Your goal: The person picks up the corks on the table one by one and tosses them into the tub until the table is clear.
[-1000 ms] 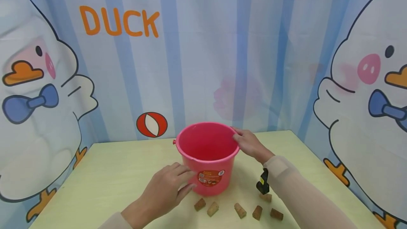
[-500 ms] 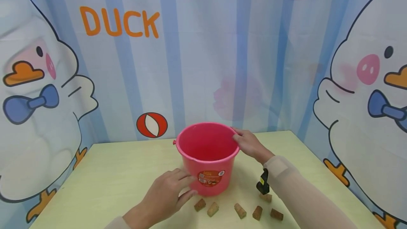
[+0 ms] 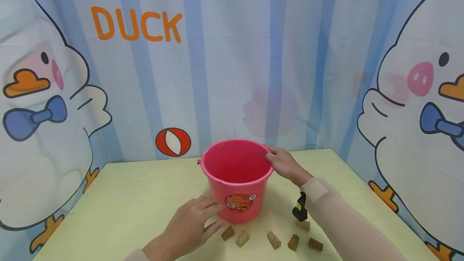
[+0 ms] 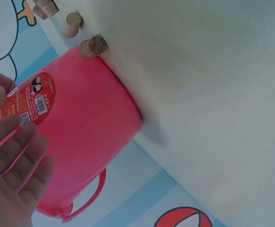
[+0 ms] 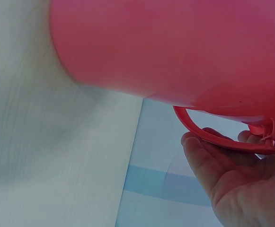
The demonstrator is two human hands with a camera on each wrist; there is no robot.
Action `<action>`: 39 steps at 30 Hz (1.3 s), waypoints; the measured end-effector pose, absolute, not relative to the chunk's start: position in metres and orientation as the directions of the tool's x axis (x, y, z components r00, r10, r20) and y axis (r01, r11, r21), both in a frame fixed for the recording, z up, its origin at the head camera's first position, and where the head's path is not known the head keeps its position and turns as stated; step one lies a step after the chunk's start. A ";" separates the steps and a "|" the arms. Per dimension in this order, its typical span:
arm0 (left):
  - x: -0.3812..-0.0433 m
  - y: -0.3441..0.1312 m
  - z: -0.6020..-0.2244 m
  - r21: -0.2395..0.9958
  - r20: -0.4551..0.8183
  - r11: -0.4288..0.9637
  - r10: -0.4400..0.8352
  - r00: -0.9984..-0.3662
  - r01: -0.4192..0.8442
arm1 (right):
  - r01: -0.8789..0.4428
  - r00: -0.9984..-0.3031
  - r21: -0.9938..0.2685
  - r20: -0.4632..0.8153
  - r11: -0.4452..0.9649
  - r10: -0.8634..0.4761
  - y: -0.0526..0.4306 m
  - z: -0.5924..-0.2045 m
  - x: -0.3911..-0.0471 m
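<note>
A pink plastic bucket (image 3: 237, 208) with an orange-red label stands upright on the table, its mouth facing up. My right hand (image 3: 288, 167) grips its rim on the right side, thumb over the edge. In the right wrist view, the fingers of that hand (image 5: 241, 184) lie against the bucket's lowered handle (image 5: 208, 136). My left hand (image 3: 190, 222) hovers in front of the bucket's left side with loosely bent fingers, holding nothing. The left wrist view shows its relaxed fingers (image 4: 26, 151) beside the bucket's wall; whether they touch it I cannot tell.
Several cork stoppers lie in front of the bucket, among them a pale cork (image 3: 242, 238) and a darker cork (image 3: 315, 244). Another cork (image 3: 303, 224) is near the right sleeve. A duck-print curtain (image 3: 224, 71) hangs behind the pale yellow table (image 3: 145, 196).
My left hand has shifted slightly down and to the right beside the bucket. The right hand, bucket and corks stay where they were.
</note>
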State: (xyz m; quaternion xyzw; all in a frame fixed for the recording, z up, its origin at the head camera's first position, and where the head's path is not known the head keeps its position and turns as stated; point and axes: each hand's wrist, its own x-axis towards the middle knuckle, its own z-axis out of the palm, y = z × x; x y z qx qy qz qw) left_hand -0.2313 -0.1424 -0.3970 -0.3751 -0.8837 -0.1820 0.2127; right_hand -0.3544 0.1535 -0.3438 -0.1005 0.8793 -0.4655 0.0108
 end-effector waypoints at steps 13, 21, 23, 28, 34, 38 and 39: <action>-0.233 -0.140 -0.409 0.194 0.427 0.681 0.589 -0.686 0.706 | -0.169 -0.980 -0.817 0.080 0.552 -0.183 0.152 -0.342 -0.354; -0.236 -0.139 -0.414 0.178 0.392 0.700 0.594 -0.702 0.692 | -0.163 -0.981 -0.821 0.074 0.547 -0.180 0.153 -0.343 -0.354; -0.237 -0.138 -0.415 0.171 0.381 0.705 0.597 -0.706 0.688 | -0.164 -0.981 -0.821 0.074 0.546 -0.182 0.153 -0.343 -0.354; -0.237 -0.134 -0.416 0.164 0.345 0.720 0.599 -0.723 0.675 | -0.165 -0.980 -0.820 0.075 0.548 -0.184 0.153 -0.344 -0.354; -0.236 -0.128 -0.420 0.142 0.322 0.745 0.588 -0.743 0.651 | -0.165 -0.981 -0.817 0.077 0.553 -0.179 0.152 -0.344 -0.354; -0.235 -0.125 -0.422 0.133 0.306 0.757 0.583 -0.753 0.640 | -0.169 -0.980 -0.815 0.079 0.554 -0.182 0.153 -0.343 -0.353; -0.236 -0.124 -0.423 0.129 0.300 0.760 0.582 -0.756 0.637 | -0.170 -0.980 -0.815 0.080 0.554 -0.183 0.153 -0.343 -0.353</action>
